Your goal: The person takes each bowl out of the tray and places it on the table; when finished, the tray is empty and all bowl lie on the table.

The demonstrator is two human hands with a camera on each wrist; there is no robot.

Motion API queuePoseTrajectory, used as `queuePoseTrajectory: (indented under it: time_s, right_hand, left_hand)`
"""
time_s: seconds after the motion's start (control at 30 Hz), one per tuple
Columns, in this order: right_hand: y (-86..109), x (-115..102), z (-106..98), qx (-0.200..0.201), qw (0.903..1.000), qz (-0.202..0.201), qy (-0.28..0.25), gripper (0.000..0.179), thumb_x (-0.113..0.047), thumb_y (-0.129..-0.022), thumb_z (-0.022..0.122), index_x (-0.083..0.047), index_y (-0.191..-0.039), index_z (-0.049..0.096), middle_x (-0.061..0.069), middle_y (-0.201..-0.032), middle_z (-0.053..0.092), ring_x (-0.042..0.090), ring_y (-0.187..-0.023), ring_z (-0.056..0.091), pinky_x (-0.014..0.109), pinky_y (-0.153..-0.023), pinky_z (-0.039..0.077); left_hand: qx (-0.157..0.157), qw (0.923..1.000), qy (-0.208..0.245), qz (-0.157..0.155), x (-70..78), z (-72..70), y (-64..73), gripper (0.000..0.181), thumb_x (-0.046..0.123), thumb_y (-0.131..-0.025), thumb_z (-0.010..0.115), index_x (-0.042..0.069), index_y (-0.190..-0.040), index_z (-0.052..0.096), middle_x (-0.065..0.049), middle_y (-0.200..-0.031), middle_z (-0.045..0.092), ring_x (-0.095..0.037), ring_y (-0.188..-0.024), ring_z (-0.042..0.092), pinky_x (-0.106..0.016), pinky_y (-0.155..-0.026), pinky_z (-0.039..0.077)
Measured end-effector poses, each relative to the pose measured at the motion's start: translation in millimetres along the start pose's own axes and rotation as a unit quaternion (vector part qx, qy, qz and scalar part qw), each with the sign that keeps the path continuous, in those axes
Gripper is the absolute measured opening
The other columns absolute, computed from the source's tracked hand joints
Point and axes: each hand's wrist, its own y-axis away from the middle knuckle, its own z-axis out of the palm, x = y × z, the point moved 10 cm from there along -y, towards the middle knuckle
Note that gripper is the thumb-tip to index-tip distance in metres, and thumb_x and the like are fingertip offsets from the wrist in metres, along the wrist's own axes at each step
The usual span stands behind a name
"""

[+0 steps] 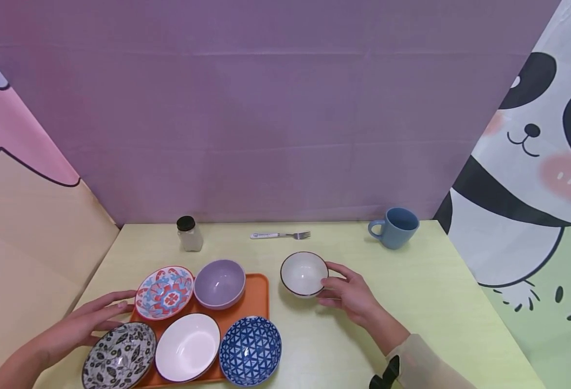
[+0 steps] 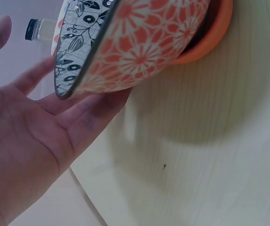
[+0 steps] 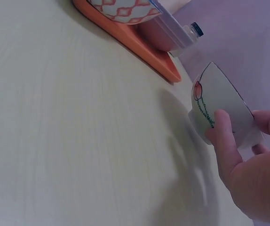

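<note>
Right hand (image 1: 346,297) with fingers pinching a dark-rimmed white bowl (image 1: 304,274), right of the orange tray (image 1: 260,292), left hand (image 1: 83,324) with fingers extended, beside the leaf-patterned bowl (image 1: 120,356) at near left

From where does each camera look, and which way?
Head: worn on the head, facing forward and down over the tray; left hand, right hand and right sleeve show.
Left wrist: on that wrist, facing the leaf-patterned bowl; left hand shows.
Right wrist: on that wrist, facing the tabletop and held white bowl; right hand shows.
Wrist views share tray and jar.
</note>
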Motion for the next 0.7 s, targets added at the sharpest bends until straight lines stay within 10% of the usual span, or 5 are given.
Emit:
queuePoseTrajectory:
  time_s: [0.7]
  right_hand:
    - [-5.6, 11, -14, -0.024, 0.9996, -0.007, -0.01, 0.064, -0.008, -0.097, 0.068, -0.004, -0.154, 0.038, 0.015, -0.119, 0.07, 0.03, -0.094, 0.075, 0.05, -0.084, 0.061]
  left_hand:
    - [-0.033, 0.997, -0.07, -0.006, 6.2, 13.3, -0.5, 0.069, 0.04, -0.109, 0.039, 0.009, -0.165, 0.012, -0.034, -0.165, 0.01, -0.06, -0.145, 0.023, -0.074, -0.093, 0.046]
